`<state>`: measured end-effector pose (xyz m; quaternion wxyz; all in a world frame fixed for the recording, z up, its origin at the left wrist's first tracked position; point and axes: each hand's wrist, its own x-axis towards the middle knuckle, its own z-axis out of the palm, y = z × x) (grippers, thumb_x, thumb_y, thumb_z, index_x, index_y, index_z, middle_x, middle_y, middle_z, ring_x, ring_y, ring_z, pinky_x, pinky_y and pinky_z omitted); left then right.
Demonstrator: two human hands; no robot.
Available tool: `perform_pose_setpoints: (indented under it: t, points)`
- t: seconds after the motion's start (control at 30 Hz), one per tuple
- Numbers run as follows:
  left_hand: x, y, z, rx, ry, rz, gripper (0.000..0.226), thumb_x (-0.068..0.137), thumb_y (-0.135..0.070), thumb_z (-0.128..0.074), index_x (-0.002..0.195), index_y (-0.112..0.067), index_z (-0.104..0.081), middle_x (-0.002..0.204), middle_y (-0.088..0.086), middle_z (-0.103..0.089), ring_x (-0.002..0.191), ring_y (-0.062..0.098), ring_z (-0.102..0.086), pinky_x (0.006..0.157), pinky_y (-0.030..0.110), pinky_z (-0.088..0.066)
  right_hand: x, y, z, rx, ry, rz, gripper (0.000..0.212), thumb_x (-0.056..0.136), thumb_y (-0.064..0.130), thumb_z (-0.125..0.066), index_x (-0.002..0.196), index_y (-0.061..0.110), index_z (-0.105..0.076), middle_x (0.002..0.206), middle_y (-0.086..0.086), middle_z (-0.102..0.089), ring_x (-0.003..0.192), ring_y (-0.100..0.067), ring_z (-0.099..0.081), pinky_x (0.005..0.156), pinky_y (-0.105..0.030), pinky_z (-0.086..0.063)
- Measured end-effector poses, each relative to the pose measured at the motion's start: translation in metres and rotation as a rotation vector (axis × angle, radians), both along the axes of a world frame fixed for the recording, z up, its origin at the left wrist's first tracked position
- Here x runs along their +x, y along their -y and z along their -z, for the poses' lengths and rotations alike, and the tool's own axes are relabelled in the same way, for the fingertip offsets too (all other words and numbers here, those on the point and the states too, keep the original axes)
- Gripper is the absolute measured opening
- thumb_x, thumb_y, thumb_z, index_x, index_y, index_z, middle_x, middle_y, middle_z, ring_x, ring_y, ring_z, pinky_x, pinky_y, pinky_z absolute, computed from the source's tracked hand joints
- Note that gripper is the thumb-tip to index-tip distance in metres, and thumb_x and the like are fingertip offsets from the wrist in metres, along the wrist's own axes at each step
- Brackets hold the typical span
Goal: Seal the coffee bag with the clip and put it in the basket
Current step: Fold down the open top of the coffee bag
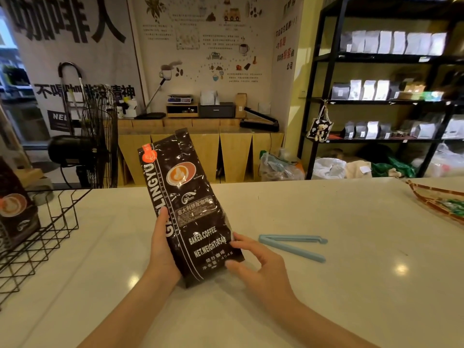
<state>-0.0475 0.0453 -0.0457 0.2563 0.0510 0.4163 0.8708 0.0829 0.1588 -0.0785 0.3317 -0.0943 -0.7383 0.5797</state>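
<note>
A dark brown coffee bag (193, 204) with white lettering stands tilted on the white counter (351, 272), its top leaning away to the left. My left hand (162, 249) grips its left side, thumb on the front. My right hand (258, 264) touches the bag's lower right edge with thumb and fingertips, the other fingers spread. A light blue clip (293, 246) lies open in a V on the counter just right of my right hand. The black wire basket (50, 237) stands at the left edge of the counter.
Another coffee bag (15, 209) of the same kind sits inside the basket. A woven tray (442, 202) lies at the counter's far right. Behind the counter are a fan (88, 151), wooden cabinets and black shelves with bags.
</note>
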Motion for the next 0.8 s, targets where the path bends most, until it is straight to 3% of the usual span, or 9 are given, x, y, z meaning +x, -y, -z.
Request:
perform_pose_setpoints:
  t: [0.13,0.27,0.33,0.4,0.5,0.6,0.7,0.77,0.8]
  points:
    - [-0.007,0.005,0.002,0.038,0.035,0.006,0.043,0.077,-0.058,-0.048,0.095,-0.023,-0.065,0.076,0.003,-0.076,0.088,0.027,-0.065,0.073,0.041,-0.049,-0.002,-0.006,0.0,0.259,0.035,0.05,0.029,0.067,0.017,-0.077,0.093,0.028,-0.07,0.111,0.047,-0.053,0.11,0.013,-0.052,0.089,0.0,-0.034]
    - [-0.007,0.003,0.001,0.043,0.042,0.027,0.044,0.077,-0.059,-0.048,0.095,-0.023,-0.066,0.079,0.005,-0.076,0.089,0.028,-0.065,0.078,0.043,-0.049,-0.006,-0.004,-0.003,0.339,0.005,0.037,0.027,0.065,0.03,-0.074,0.091,0.028,-0.067,0.122,0.025,-0.055,0.115,0.008,-0.049,0.093,-0.003,-0.033]
    - [-0.006,0.003,0.001,0.046,0.03,0.033,0.044,0.078,-0.058,-0.047,0.096,-0.023,-0.065,0.08,0.005,-0.076,0.085,0.027,-0.066,0.077,0.042,-0.05,-0.007,-0.003,-0.004,0.349,0.02,0.013,0.023,0.065,0.034,-0.071,0.086,0.028,-0.062,0.123,0.022,-0.052,0.117,0.01,-0.046,0.092,-0.003,-0.034]
    - [-0.007,0.002,0.003,0.053,0.031,0.033,0.043,0.078,-0.057,-0.048,0.098,-0.022,-0.065,0.079,0.005,-0.076,0.084,0.027,-0.067,0.076,0.042,-0.05,-0.008,-0.004,-0.003,0.339,0.025,0.018,0.018,0.066,0.033,-0.071,0.081,0.027,-0.063,0.12,0.023,-0.052,0.116,0.01,-0.047,0.092,-0.003,-0.035]
    - [-0.007,0.001,0.005,0.049,0.032,0.021,0.041,0.078,-0.056,-0.05,0.092,-0.022,-0.067,0.074,0.004,-0.076,0.075,0.025,-0.07,0.071,0.04,-0.05,-0.006,-0.006,-0.002,0.185,0.038,-0.014,0.018,0.066,0.01,-0.078,0.066,0.026,-0.069,0.115,0.022,-0.058,0.113,0.009,-0.052,0.086,-0.004,-0.041]
    - [-0.005,-0.002,0.005,0.054,0.024,0.015,0.038,0.078,-0.054,-0.051,0.09,-0.021,-0.067,0.072,0.004,-0.076,0.064,0.022,-0.072,0.067,0.038,-0.049,-0.003,-0.005,0.002,-0.053,0.074,-0.021,0.011,0.064,0.004,-0.078,0.071,0.013,-0.075,0.116,0.011,-0.063,0.104,0.017,-0.052,0.075,0.003,-0.039]
    - [-0.004,-0.005,0.005,0.05,0.034,0.009,0.036,0.079,-0.052,-0.052,0.087,-0.02,-0.067,0.07,0.003,-0.076,0.06,0.02,-0.071,0.065,0.037,-0.049,-0.001,-0.002,0.007,-0.041,0.101,0.107,0.015,0.065,0.01,-0.078,0.078,0.017,-0.077,0.115,0.002,-0.062,0.095,0.024,-0.047,0.074,0.005,-0.037]
    - [-0.005,-0.005,0.006,0.028,0.033,0.005,0.04,0.075,-0.053,-0.056,0.094,-0.02,-0.067,0.079,0.004,-0.076,0.069,0.023,-0.071,0.069,0.039,-0.051,0.002,0.0,0.007,-0.016,0.098,0.111,0.017,0.068,0.011,-0.077,0.078,0.025,-0.075,0.113,0.007,-0.056,0.102,0.016,-0.049,0.085,-0.006,-0.044]
    - [-0.005,-0.006,0.006,0.015,0.032,0.004,0.047,0.07,-0.055,-0.06,0.099,-0.019,-0.067,0.088,0.007,-0.075,0.078,0.026,-0.071,0.074,0.042,-0.053,0.004,-0.002,0.008,-0.005,0.113,0.088,0.019,0.068,0.013,-0.077,0.078,0.03,-0.075,0.112,0.015,-0.054,0.111,0.006,-0.05,0.094,-0.019,-0.046]
